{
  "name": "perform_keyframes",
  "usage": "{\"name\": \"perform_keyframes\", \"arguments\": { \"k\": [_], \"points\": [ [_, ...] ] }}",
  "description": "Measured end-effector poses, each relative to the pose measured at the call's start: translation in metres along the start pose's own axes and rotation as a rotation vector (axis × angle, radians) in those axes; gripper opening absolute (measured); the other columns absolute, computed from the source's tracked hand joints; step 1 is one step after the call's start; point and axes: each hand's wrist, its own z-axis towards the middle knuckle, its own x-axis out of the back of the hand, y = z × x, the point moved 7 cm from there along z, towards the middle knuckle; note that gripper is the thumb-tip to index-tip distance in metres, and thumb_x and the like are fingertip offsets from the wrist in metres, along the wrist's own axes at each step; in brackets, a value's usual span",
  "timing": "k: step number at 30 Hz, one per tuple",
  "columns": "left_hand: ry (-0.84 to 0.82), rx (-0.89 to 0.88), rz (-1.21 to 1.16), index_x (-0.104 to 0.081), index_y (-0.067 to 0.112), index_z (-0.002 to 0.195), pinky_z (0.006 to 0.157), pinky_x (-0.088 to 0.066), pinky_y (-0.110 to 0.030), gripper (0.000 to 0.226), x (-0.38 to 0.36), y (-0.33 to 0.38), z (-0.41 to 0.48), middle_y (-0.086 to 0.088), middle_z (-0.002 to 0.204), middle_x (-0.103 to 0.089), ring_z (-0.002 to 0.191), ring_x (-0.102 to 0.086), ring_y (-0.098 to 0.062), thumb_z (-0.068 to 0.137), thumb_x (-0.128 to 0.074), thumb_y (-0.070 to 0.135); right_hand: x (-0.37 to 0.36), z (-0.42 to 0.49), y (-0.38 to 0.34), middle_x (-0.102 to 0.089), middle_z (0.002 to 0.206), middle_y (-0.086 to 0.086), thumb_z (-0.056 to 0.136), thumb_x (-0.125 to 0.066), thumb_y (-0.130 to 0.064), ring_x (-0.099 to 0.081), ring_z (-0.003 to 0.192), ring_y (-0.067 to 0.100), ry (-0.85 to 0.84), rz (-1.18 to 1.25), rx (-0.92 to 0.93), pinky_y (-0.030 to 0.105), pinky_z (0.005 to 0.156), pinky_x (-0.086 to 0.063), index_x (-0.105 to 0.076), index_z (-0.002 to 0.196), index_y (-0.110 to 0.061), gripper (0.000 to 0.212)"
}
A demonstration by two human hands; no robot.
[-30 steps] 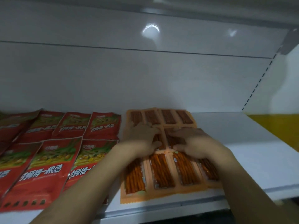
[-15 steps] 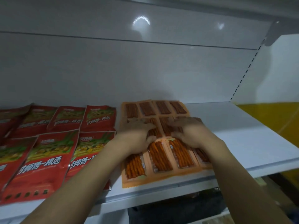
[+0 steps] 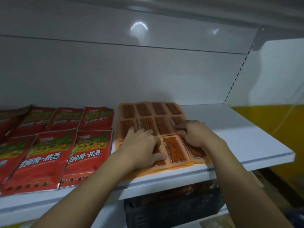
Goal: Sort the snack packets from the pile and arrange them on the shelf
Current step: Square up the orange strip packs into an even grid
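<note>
Orange packets of spicy sticks (image 3: pixel 162 125) lie flat in a stack of joined sheets on the white shelf (image 3: pixel 238 139), right of centre. My left hand (image 3: pixel 142 144) rests palm down on the stack's left half, fingers spread. My right hand (image 3: pixel 195 133) curls over the stack's right edge, fingertips pressing on the sheets. Whether that hand grips a sheet or only presses on it I cannot tell. Red snack packets (image 3: pixel 85 153) with white lettering lie in two rows to the left, touching the orange stack's side.
The shelf's back panel (image 3: pixel 148 76) is grey-white with a seam. Bare shelf lies to the right of the stack. A yellow wall (image 3: pixel 283 129) stands beyond the shelf's right end. A dark crate (image 3: pixel 172 209) with reddish goods sits below the shelf.
Both hands have shifted a little on the orange stack, the left spreading outward to the left, the right sliding to the stack's right edge. The camera has drawn back and shows the crate below.
</note>
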Motion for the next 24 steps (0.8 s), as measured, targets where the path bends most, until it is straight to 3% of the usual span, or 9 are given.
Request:
{"name": "perform_keyframes", "arguments": {
  "k": [5,9,15,20,24],
  "points": [
    [-0.018,0.027,-0.038,-0.050,0.036,0.138,0.109,-0.023,-0.045,0.055,-0.003,0.001,-0.006,0.007,0.142,-0.047,0.130,-0.041,-0.017,0.092,-0.045,0.065,0.014,-0.034,-0.010,-0.051,0.143,-0.005,0.097,-0.047,-0.047,-0.048,0.129,0.021,0.099,0.025,0.058,0.043,0.109,-0.035,-0.052,0.136,-0.038,0.040],
    [0.058,0.072,-0.027,-0.049,0.037,0.136,0.105,-0.026,-0.042,0.052,0.000,0.005,-0.014,0.009,0.139,-0.048,0.127,-0.041,-0.015,0.092,-0.044,0.065,0.002,-0.069,-0.040,-0.046,0.145,-0.014,0.096,-0.047,-0.050,-0.037,0.136,0.014,0.077,0.094,0.197,0.040,0.116,-0.020,-0.047,0.140,-0.042,0.044],
    [-0.010,0.102,-0.018,-0.049,0.039,0.135,0.102,-0.026,-0.039,0.044,-0.007,0.019,-0.025,0.009,0.139,-0.046,0.128,-0.040,-0.014,0.094,-0.048,0.057,-0.004,-0.071,-0.042,-0.053,0.139,-0.013,0.099,-0.044,-0.045,-0.042,0.131,0.014,0.066,0.156,0.260,0.042,0.114,-0.023,-0.051,0.136,-0.039,0.039],
    [0.066,0.170,-0.054,-0.046,0.034,0.140,0.108,-0.024,-0.047,0.047,0.006,0.021,-0.011,0.005,0.147,-0.043,0.133,-0.039,-0.020,0.098,-0.042,0.054,0.013,-0.033,-0.004,-0.058,0.135,0.000,0.102,-0.038,-0.039,-0.048,0.128,0.024,0.084,0.122,0.107,0.049,0.112,-0.024,-0.056,0.128,-0.031,0.033],
    [0.026,0.239,0.000,-0.039,0.031,0.147,0.114,-0.020,-0.054,0.050,0.003,0.018,0.017,0.000,0.153,-0.039,0.139,-0.036,-0.026,0.101,-0.037,0.050,0.007,-0.008,0.017,-0.051,0.145,0.002,0.101,-0.035,-0.026,-0.046,0.131,0.027,-0.010,0.064,0.040,0.049,0.114,-0.026,-0.044,0.143,-0.038,0.044]
  ]
}}
